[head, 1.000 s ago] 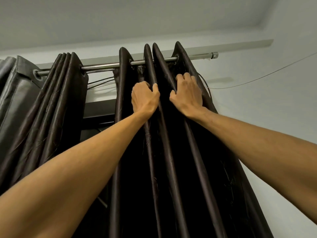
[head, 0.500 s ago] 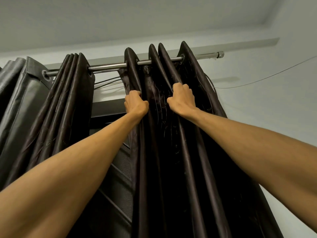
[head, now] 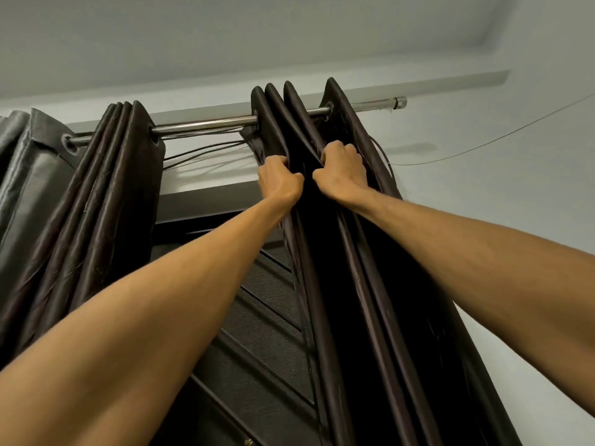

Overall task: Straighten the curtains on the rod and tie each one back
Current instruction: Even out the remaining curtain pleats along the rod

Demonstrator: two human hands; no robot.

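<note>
Head camera, looking up: a person's two bare arms reach to a dark brown, glossy curtain (head: 360,284) hung by eyelets on a silver metal rod (head: 206,124) just under the ceiling (head: 225,43). The fabric is gathered into tight, sharp pleats bunched toward the rod's right end, its top folds rising above the rod. The left hand (head: 279,181) grips the curtain's left-most pleats in a fist just below the rod. The right hand (head: 342,171) clutches the neighbouring pleats, fingers curled into the cloth. The two fists sit nearly side by side with a dark fold between them. From the hands the curtain runs downward, its long axis near vertical, leaning down and to the right in this view. The rod lies crosswise, tilting slightly up to the right. A second curtain (head: 106,194), equally dark, hangs bunched at the rod's left, well apart from the hands, with bare rod between. Behind is a dark panelled surface (head: 267,304). A thin wire (head: 483,145) crosses the pale wall (head: 515,204) at right.
</note>
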